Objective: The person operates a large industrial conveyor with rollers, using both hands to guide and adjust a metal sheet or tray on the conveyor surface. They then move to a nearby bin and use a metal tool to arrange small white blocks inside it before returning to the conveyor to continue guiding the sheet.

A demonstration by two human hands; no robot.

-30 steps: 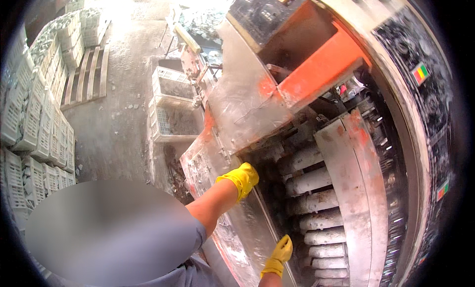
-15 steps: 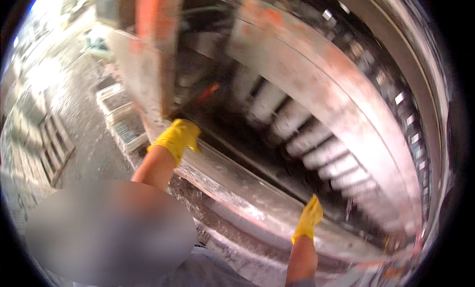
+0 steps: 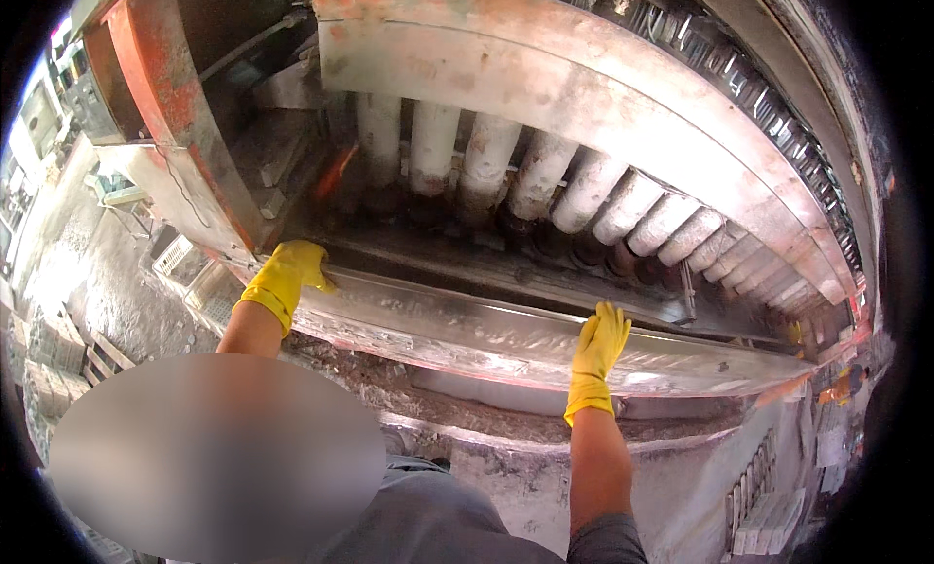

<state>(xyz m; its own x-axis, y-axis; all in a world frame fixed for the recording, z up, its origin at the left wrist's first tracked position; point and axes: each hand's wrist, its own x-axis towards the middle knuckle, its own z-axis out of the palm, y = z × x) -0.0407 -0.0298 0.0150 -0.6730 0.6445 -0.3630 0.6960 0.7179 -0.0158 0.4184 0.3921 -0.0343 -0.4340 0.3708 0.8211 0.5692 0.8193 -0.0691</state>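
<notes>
The big dusty machine [image 3: 584, 107] with its row of grey rollers [image 3: 545, 185] filled more of the view than half a second before. The long metal plate [image 3: 506, 335] lay across its near side. The left hand [image 3: 287, 277] now curled over the plate's left end; the right hand [image 3: 598, 345] had flattened, fingers spread, on its far edge.

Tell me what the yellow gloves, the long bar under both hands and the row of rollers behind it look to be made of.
Gloves on the left hand and right hand: likely rubber or latex, smooth, matte yellow, creased at the cuffs. Long bar: seemingly metal, shiny and scuffed, with bright reflections. Rollers: cylinders crusted in pale grey residue; the material beneath is hidden, possibly metal.
</notes>
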